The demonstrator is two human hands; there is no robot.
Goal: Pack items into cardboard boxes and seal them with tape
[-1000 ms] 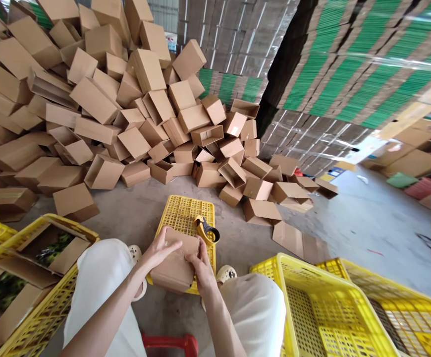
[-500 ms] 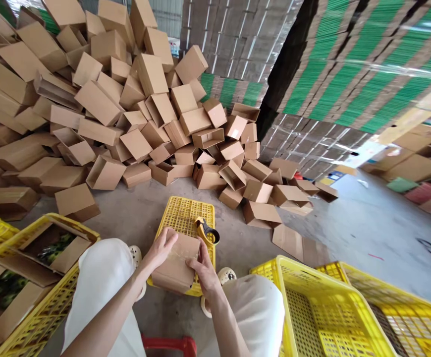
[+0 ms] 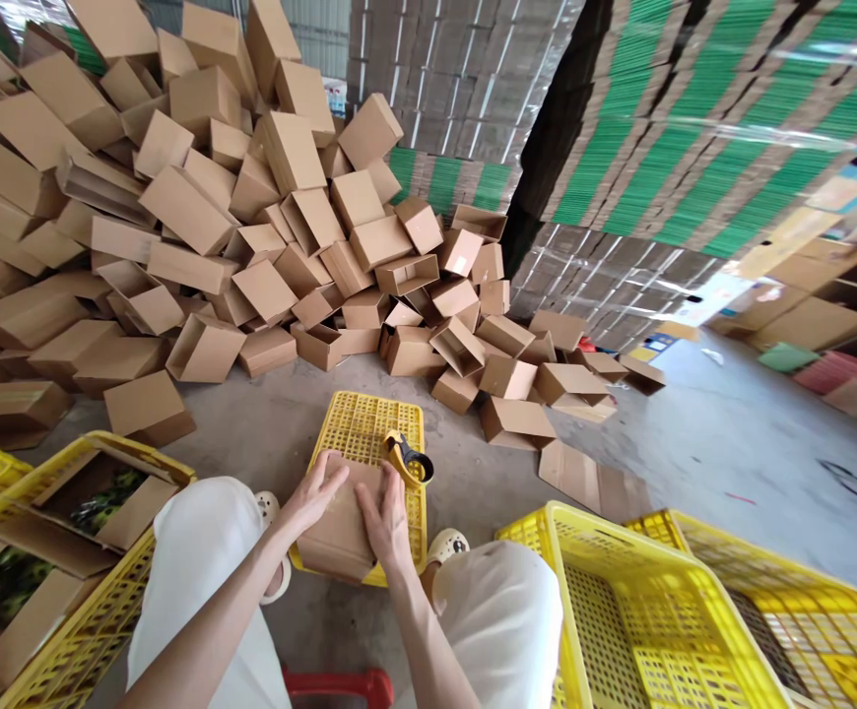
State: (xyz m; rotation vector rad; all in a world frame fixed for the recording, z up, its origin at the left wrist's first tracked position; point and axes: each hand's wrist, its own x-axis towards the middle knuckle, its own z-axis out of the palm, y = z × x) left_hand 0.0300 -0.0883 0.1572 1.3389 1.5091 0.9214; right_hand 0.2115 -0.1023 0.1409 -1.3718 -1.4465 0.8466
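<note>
A small closed cardboard box [image 3: 336, 537] rests on a yellow plastic crate [image 3: 347, 418] between my knees. My left hand [image 3: 316, 494] grips its left side, with fingers bent over the far left edge. On the opposite side, my right hand [image 3: 385, 517] clasps the box, its thumb lying across the top and its fingers at the far right edge. A yellow and black tape dispenser [image 3: 408, 460] lies on the crate just beyond my right fingers. The box's underside and the parts beneath my palms are hidden.
Many cardboard boxes [image 3: 266, 290] are heaped ahead. At left, a yellow crate [image 3: 122, 581] holds open boxes with dark green contents. Two yellow crates [image 3: 621, 551] stand at right. Tall stacks of flattened cartons [image 3: 621, 138] rise behind. A red stool edge [image 3: 340, 681] shows below.
My right hand has shifted from the box's right side up onto its top and far edge, its thumb moving leftward. My left hand keeps its place. The view has turned slightly.
</note>
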